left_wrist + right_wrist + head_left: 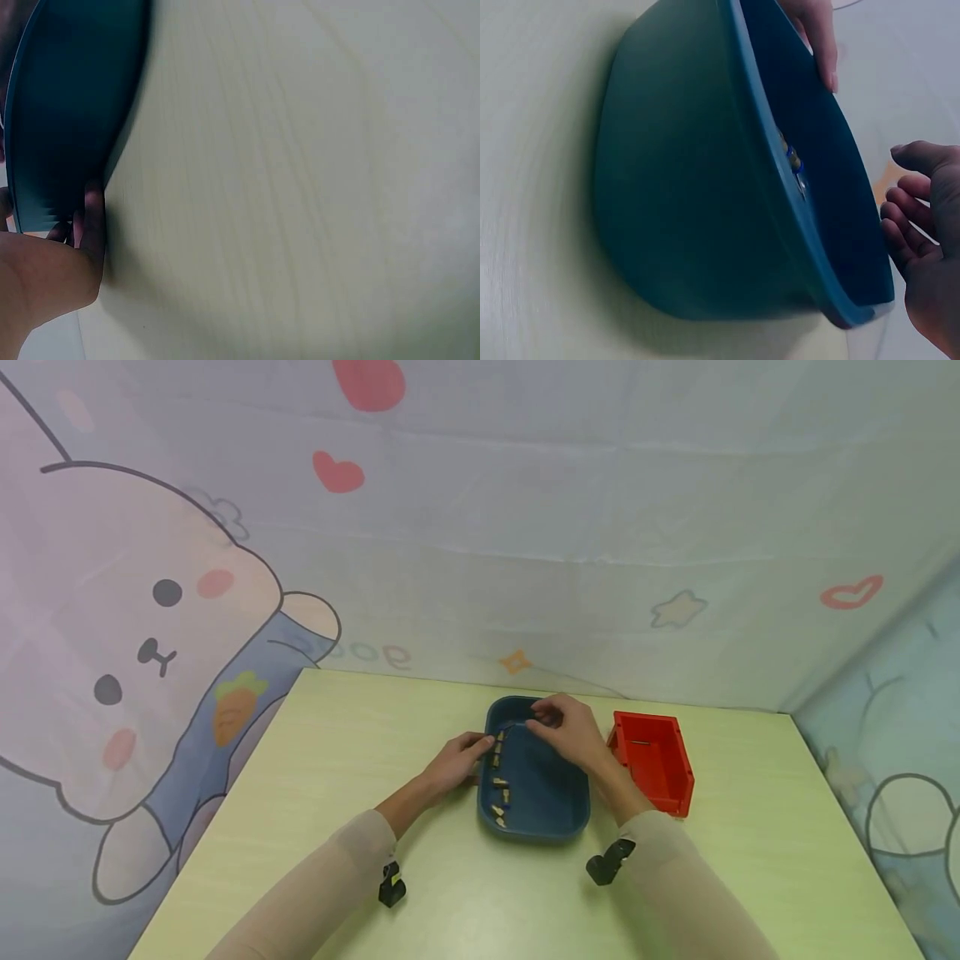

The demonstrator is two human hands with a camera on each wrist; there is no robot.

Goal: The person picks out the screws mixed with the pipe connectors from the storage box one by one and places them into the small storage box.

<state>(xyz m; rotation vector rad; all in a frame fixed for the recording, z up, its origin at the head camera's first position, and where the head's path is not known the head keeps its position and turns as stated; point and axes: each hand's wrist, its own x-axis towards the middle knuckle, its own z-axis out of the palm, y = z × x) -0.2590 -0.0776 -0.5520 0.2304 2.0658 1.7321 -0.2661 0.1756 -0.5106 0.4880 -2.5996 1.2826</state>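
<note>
Blue bin (547, 793): rim pinched at ten o'clock by left hand (453, 763); tugging could tip it. Brass fittings (506, 795): inside, seven to ten o'clock. Right hand (573, 732): one o'clock, fingers parted, apparently empty.

Behind the pale yellow table (345, 727) hangs a cloth (525, 527) printed with hearts (338, 473) and a cartoon animal (191, 635).
</note>
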